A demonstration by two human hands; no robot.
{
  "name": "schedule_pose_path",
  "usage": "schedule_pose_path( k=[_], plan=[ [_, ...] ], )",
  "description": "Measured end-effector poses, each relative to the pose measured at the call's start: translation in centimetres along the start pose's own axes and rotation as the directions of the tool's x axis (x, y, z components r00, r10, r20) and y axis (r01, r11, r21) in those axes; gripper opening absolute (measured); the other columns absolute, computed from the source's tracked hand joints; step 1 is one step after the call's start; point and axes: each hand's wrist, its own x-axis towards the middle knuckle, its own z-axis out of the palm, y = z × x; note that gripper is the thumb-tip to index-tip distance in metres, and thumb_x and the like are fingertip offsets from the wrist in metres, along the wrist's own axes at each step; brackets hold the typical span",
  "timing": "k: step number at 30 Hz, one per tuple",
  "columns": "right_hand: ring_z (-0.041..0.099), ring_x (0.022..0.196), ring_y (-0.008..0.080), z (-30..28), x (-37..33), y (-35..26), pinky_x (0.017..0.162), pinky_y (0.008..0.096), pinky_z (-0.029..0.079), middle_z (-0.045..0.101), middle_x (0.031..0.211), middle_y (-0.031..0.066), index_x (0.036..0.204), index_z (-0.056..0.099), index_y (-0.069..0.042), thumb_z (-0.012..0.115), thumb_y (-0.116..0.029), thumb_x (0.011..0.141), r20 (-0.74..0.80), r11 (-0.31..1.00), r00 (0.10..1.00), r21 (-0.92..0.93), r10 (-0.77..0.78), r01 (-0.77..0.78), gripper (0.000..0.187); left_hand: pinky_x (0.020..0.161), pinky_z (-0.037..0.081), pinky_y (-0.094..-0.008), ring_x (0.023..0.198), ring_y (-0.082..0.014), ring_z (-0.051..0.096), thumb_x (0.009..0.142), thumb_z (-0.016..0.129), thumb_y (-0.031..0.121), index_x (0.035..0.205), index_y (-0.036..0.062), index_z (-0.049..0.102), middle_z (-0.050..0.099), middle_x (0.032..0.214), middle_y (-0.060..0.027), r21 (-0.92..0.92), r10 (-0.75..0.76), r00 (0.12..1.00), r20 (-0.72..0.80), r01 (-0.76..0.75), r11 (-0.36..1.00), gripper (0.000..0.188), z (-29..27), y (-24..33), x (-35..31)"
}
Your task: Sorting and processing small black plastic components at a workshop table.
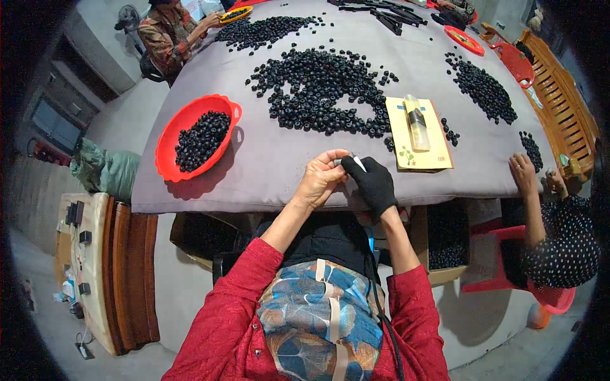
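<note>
Just beyond the table's near edge, my hands meet in front of me. My bare left hand [323, 176] is closed in a pinch; what sits between its fingertips is too small to make out. My right hand [373, 184], in a black glove, grips a slim white pen-like tool [359, 163], its tip close to the left fingertips. A large heap of small black round pieces [321, 89] spreads beyond my hands. To the left, a red scalloped basin [166, 152] holds more black pieces [202, 141].
Right of my hands lies a yellow pad [403, 145] with a clear bottle-like container [417, 124] on it. Another person's hand [523, 173] rests at the right edge by a small pile [531, 151]. A person [168, 41] works at far left. Boxes [448, 238] stand below.
</note>
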Motion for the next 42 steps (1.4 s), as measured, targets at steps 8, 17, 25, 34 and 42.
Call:
schedule_pose_path(
  k=[8, 17, 25, 34, 42],
  plan=[
    [0.058, 0.072, 0.0284, 0.2, -0.4, 0.6, 0.058, 0.0362, 0.047, 0.057, 0.082, 0.0102, 0.098, 0.059, -0.016, 0.055, -0.008, 0.072, -0.038, 0.996, 0.999, 0.087, 0.026, -0.022, 0.027, 0.062, 0.05, -0.0215, 0.066, -0.011, 0.058, 0.078, 0.059, 0.0, 0.106, 0.0, 0.051, 0.06, 0.08, -0.0057, 0.036, -0.054, 0.998, -0.011, 0.054, 0.998, 0.029, -0.3, 0.3, 0.1],
    [0.058, 0.072, 0.0277, 0.2, -0.6, 0.4, 0.058, 0.0353, 0.046, 0.056, 0.082, 0.0105, 0.091, 0.059, -0.008, 0.056, -0.009, 0.074, 0.071, 0.855, 0.933, 0.381, 0.353, -0.352, 0.017, 0.062, 0.05, -0.0231, 0.066, -0.0119, 0.058, 0.078, 0.059, 0.0, 0.106, -0.0014, 0.051, 0.059, 0.08, -0.0053, 0.008, -0.025, 1.0, -0.005, 0.025, 1.0, 0.029, -0.3, 0.1, 0.1],
    [0.055, 0.066, 0.0186, -0.5, -0.1, -1.0, 0.058, 0.0298, 0.042, 0.056, 0.074, 0.0095, 0.084, 0.061, -0.003, 0.056, -0.03, 0.083, -0.022, 0.882, 0.952, 0.384, 0.304, -0.273, 0.027, 0.063, 0.05, -0.0224, 0.067, -0.0114, 0.058, 0.078, 0.059, -0.002, 0.106, -0.0008, 0.051, 0.06, 0.081, -0.0057, 0.038, -0.042, 0.999, -0.019, 0.043, 0.998, 0.029, 0.0, 0.1, -0.1],
    [0.058, 0.071, 0.0288, 0.0, -0.4, 0.1, 0.057, 0.0372, 0.047, 0.057, 0.083, 0.0108, 0.095, 0.059, -0.013, 0.059, -0.011, 0.069, -0.065, 0.937, 0.98, 0.312, 0.187, -0.158, 0.026, 0.062, 0.05, -0.0214, 0.066, -0.0109, 0.058, 0.078, 0.059, -0.001, 0.105, -0.0008, 0.052, 0.06, 0.084, -0.0065, 0.044, -0.053, 0.998, -0.018, 0.054, 0.998, 0.029, -0.1, 0.2, 0.2],
    [0.058, 0.071, 0.0294, 0.2, -0.4, -0.3, 0.057, 0.0369, 0.047, 0.056, 0.086, 0.0121, 0.09, 0.058, -0.007, 0.06, -0.014, 0.07, 0.083, 0.771, 0.892, 0.472, 0.444, -0.427, 0.022, 0.06, 0.05, -0.022, 0.065, -0.0116, 0.059, 0.079, 0.059, 0.002, 0.105, -0.0002, 0.052, 0.06, 0.076, -0.0055, 0.052, -0.042, 0.999, -0.024, 0.043, 0.998, 0.027, -0.3, -0.1, 0.0]
  ],
)
